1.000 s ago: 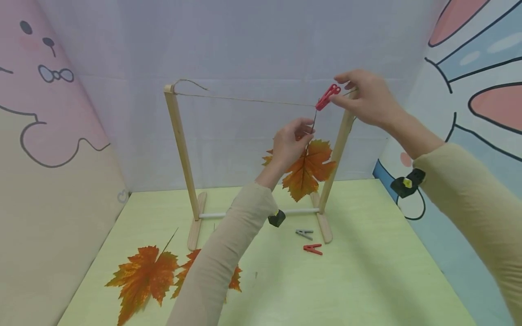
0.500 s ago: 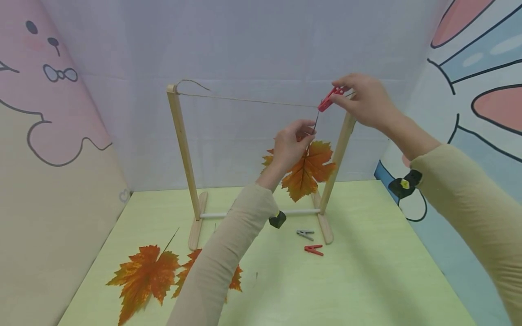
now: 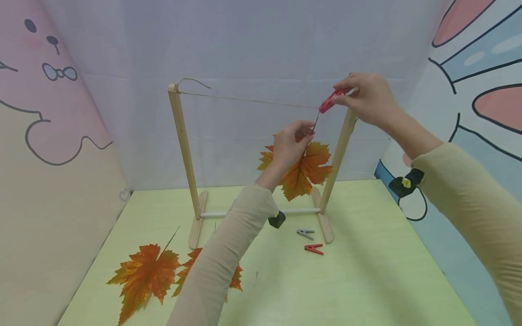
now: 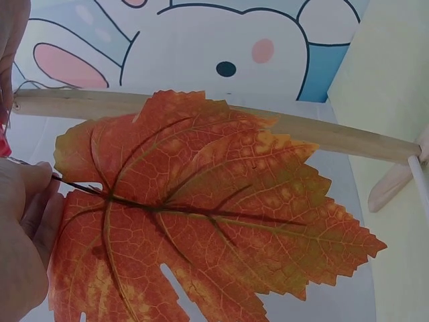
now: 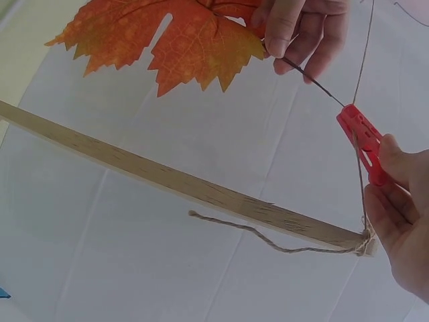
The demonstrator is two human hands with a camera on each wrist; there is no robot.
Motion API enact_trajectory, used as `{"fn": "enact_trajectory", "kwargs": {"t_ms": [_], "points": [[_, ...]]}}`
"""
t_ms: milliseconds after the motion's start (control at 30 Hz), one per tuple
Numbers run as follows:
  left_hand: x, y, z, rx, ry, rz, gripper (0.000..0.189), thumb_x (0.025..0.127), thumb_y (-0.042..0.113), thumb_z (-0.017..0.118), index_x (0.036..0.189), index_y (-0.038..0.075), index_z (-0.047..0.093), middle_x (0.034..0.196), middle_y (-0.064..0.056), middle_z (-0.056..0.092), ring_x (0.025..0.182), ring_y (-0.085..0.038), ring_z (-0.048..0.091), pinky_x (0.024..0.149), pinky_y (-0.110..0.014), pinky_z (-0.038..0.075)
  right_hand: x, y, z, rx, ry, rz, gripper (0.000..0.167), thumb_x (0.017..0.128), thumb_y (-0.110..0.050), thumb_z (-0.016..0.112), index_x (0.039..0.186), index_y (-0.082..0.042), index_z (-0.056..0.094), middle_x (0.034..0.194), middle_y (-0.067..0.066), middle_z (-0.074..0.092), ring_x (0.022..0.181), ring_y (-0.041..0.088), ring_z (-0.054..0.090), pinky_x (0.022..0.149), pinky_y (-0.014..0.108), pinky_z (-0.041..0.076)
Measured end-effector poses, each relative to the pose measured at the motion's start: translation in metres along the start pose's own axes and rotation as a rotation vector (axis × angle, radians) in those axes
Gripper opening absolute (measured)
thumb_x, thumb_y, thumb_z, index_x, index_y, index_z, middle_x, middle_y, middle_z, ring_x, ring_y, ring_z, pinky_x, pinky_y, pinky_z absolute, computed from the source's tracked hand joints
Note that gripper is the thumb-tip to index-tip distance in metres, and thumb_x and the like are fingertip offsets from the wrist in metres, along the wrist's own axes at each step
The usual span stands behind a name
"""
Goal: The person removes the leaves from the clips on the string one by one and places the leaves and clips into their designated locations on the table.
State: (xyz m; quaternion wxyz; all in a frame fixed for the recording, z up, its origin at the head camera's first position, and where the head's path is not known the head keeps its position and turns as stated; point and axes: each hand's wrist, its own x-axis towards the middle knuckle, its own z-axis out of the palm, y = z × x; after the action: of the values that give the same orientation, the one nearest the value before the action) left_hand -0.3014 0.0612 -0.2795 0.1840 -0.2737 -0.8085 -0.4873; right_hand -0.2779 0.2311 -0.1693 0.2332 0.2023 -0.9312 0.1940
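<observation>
In the head view my left hand [image 3: 291, 140] pinches the thin dark stem of an orange artificial maple leaf [image 3: 303, 174], which hangs below the fingers. My right hand [image 3: 369, 97] pinches the handle ends of a red clothespin [image 3: 331, 102] between thumb and fingers. That clothespin sits at the twine [image 3: 248, 99], near the right post. The right wrist view shows the stem's tip reaching the nose of the clothespin [image 5: 362, 141]. In the left wrist view the leaf [image 4: 201, 208] fills the middle, its stem between thumb and fingers.
A wooden frame [image 3: 183, 151] holds the twine between two posts. On the table [image 3: 367, 271] lie a grey clothespin [image 3: 305, 233] and another red clothespin [image 3: 313, 249]. More maple leaves [image 3: 147, 278] lie at the front left, partly behind the left sleeve [image 3: 228, 258].
My right fingers have come closer together on the handles of the red clothespin. The hanging leaf has swung slightly to the left. My left hand stays nearly in place.
</observation>
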Motion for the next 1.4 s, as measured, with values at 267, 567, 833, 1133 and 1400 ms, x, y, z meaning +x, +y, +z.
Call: {"fn": "enact_trajectory", "kwargs": {"t_ms": [267, 567, 833, 1133, 1400], "points": [[-0.001, -0.001, -0.002, 0.010, 0.002, -0.011, 0.023, 0.085, 0.010, 0.063, 0.108, 0.008, 0.063, 0.096, -0.003, 0.068, 0.086, -0.009, 0.063, 0.075, -0.012, 0.046, 0.000, -0.001, 0.001, 0.001, 0.026, -0.004, 0.029, 0.084, -0.011, 0.064, 0.107, 0.005, 0.064, 0.101, 0.017, 0.063, 0.090, 0.029, 0.062, 0.077, 0.029, 0.049], [-0.007, -0.010, -0.003, 0.007, 0.011, -0.023, 0.021, 0.085, 0.008, 0.062, 0.106, 0.007, 0.063, 0.094, -0.003, 0.068, 0.085, -0.010, 0.062, 0.075, -0.013, 0.046, 0.000, -0.002, 0.002, -0.019, 0.105, -0.027, 0.028, 0.079, -0.011, 0.069, 0.102, 0.005, 0.067, 0.095, 0.018, 0.064, 0.085, 0.029, 0.062, 0.064, 0.008, 0.035], [-0.010, -0.019, -0.004, -0.003, 0.032, -0.040, 0.021, 0.084, 0.007, 0.064, 0.105, 0.007, 0.064, 0.094, -0.004, 0.068, 0.084, -0.010, 0.064, 0.074, -0.013, 0.047, -0.001, -0.003, -0.002, -0.028, 0.162, -0.001, 0.025, 0.081, -0.012, 0.068, 0.098, 0.005, 0.068, 0.091, 0.018, 0.064, 0.080, 0.027, 0.060, 0.064, 0.010, 0.034], [-0.019, -0.032, -0.010, -0.013, 0.034, -0.062, 0.020, 0.083, 0.006, 0.064, 0.103, 0.006, 0.064, 0.092, -0.005, 0.068, 0.084, -0.012, 0.064, 0.075, -0.016, 0.048, -0.002, -0.006, -0.010, -0.010, 0.238, -0.016, 0.025, 0.081, -0.013, 0.068, 0.098, 0.005, 0.068, 0.092, 0.017, 0.065, 0.078, 0.023, 0.060, 0.065, 0.004, 0.034], [-0.028, -0.048, -0.012, -0.011, 0.036, -0.077, 0.020, 0.083, 0.005, 0.065, 0.102, 0.006, 0.064, 0.091, -0.005, 0.068, 0.083, -0.014, 0.064, 0.075, -0.018, 0.049, -0.001, -0.003, -0.012, -0.023, 0.282, -0.019, 0.024, 0.081, -0.015, 0.068, 0.096, 0.003, 0.069, 0.089, 0.015, 0.065, 0.075, 0.013, 0.054, 0.065, 0.006, 0.034]]}}
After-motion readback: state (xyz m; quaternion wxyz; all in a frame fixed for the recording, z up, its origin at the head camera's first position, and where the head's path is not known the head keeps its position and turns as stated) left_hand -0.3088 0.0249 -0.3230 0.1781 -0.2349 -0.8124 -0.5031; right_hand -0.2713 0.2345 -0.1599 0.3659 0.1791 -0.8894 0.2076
